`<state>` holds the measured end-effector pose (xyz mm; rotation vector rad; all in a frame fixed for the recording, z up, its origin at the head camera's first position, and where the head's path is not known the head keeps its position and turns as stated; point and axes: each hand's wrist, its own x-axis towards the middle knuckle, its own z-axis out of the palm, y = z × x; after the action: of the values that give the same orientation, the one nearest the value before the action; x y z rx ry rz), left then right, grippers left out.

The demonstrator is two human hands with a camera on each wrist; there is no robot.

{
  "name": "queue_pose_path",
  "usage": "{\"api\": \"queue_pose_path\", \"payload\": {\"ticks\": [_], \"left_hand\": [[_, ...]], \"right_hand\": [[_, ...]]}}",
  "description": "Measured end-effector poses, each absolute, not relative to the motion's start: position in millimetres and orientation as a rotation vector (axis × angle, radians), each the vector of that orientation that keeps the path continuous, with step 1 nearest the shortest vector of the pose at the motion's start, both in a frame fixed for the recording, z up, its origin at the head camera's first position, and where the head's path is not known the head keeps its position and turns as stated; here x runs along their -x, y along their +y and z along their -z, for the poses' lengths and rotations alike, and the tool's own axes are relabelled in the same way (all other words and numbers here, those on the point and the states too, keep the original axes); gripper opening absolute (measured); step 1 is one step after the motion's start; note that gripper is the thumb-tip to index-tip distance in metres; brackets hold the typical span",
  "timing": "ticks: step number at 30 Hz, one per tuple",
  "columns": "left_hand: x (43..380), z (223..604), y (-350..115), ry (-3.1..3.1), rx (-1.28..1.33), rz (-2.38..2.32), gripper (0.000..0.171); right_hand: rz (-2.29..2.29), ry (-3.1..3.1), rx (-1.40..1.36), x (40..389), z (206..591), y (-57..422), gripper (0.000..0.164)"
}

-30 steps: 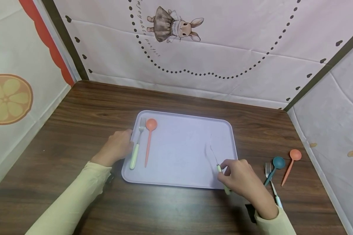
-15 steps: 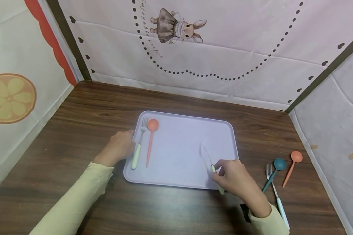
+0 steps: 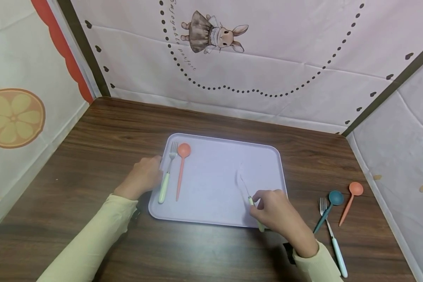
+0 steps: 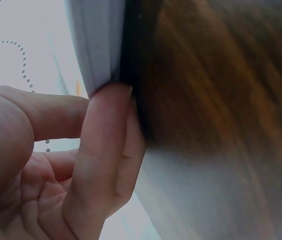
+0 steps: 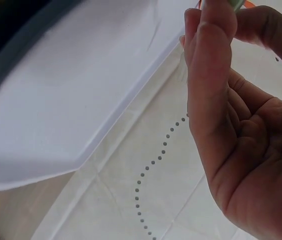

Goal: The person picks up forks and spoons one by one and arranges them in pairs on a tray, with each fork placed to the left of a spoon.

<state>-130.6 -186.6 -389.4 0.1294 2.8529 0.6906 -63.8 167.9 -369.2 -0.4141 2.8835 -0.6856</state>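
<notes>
My left hand [image 3: 142,178] pinches the left rim of a pale lilac tray [image 3: 211,176]; the left wrist view shows the fingers [image 4: 103,130] against that rim. On the tray's left side lie a fork [image 3: 168,172] with a light green handle and, beside it, a coral spoon [image 3: 181,168]. Over the tray's right part, my right hand [image 3: 275,209] pinches a second green-handled fork [image 3: 251,200] between thumb and fingers. Its slim metal head is turned edge-on, so the tines cannot be made out. In the right wrist view only a bit of green handle [image 5: 237,4] shows.
Right of the tray, a teal spoon [image 3: 335,198] lies across a fork [image 3: 335,246] with a pale mint handle. A coral spoon [image 3: 355,189] lies beside them. Fabric walls [image 3: 285,47] enclose the dark wooden table [image 3: 197,250] at the back and sides.
My right hand has moved left over the tray, carrying the green-handled fork. The left hand stays at the tray's left rim. The view has shifted slightly.
</notes>
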Motion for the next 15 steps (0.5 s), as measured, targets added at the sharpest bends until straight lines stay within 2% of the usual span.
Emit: {"api": "queue_pose_path", "payload": {"ticks": [6,15], "left_hand": [[131,388,-186,2.849,-0.125,-0.676,0.033],[131,390,-188,2.879,-0.16,-0.658,0.025]], "right_hand": [[0.683,2.896,0.434,67,370,163,0.012],[0.709,2.888,0.437,70,371,155,0.011]]}}
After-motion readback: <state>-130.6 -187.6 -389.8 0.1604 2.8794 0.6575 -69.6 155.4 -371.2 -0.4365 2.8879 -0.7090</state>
